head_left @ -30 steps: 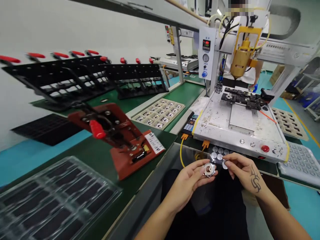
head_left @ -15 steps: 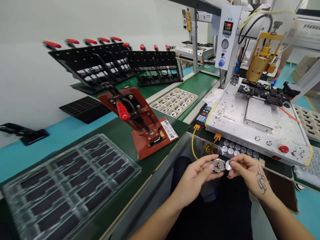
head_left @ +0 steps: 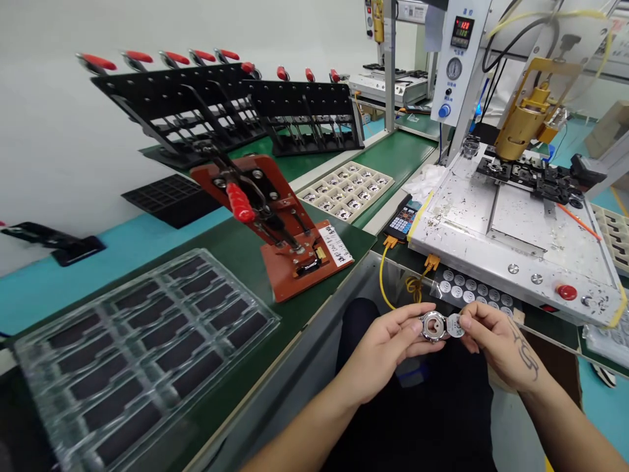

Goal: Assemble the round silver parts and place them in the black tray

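Observation:
A round metal watch case (head_left: 433, 326), with its ringed side facing me, is held over my lap by my left hand (head_left: 393, 344). Its fingers and thumb grip the case's left and lower edges. My right hand (head_left: 486, 331) pinches a small round silver sticker (head_left: 455, 325) with grey printing. The sticker is close beside the right edge of the watch case; whether they touch I cannot tell. Behind my hands a dark sheet of round silver stickers (head_left: 470, 286) lies at the machine's front edge.
A red toggle-clamp fixture (head_left: 285, 229) stands left of my hands, behind a clear compartment tray (head_left: 170, 360). A beige tray of metal parts (head_left: 344, 190) sits farther back. On the right is a press machine (head_left: 511, 242) with a gold head. A yellow cable (head_left: 383, 282) hangs close by.
The sticker in my right hand has turned so more of its printed face shows. Both hands have shifted slightly to the right, and the camera view has moved a little.

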Demonstrator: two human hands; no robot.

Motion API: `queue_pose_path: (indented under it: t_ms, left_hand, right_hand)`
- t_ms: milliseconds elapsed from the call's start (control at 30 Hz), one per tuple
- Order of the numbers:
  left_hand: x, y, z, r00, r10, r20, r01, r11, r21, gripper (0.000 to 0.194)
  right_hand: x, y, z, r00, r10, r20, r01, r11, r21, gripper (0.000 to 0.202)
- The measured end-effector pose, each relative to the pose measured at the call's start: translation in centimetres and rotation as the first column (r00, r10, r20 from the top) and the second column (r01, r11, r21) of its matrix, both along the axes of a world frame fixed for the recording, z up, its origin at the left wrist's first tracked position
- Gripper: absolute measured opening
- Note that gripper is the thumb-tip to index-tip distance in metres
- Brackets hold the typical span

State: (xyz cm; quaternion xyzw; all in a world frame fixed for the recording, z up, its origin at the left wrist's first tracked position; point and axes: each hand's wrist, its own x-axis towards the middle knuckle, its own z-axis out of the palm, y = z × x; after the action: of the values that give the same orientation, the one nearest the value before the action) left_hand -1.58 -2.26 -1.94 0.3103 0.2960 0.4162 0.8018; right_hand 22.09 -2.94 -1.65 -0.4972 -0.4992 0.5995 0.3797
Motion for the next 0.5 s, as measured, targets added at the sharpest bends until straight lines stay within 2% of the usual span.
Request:
queue_pose_path:
  t_ms: [233,367,500]
  left_hand:
    - [0.3,-0.4,-0.1,0.994,0.027,-0.108,-0.015,0.993,0.114,0.049]
    - [0.5,-0.6,-0.3,0.985,0.036,-0.171,-0.011,0.989,0.146,0.051]
    - [0.6,-0.8,-0.4,0.983,0.037,-0.178,-0.011,0.989,0.147,0.053]
  right_hand:
    - [-1.4,0.4,1.7,0.984,0.037,0.173,-0.076,0.972,0.222,0.029]
    - [-2.0,0.3,1.8,0.973,0.054,0.223,-0.11,0.963,0.246,0.028]
    - [-2.2,0.2,1.4,0.976,0.039,0.214,-0.093,0.964,0.251,0.028]
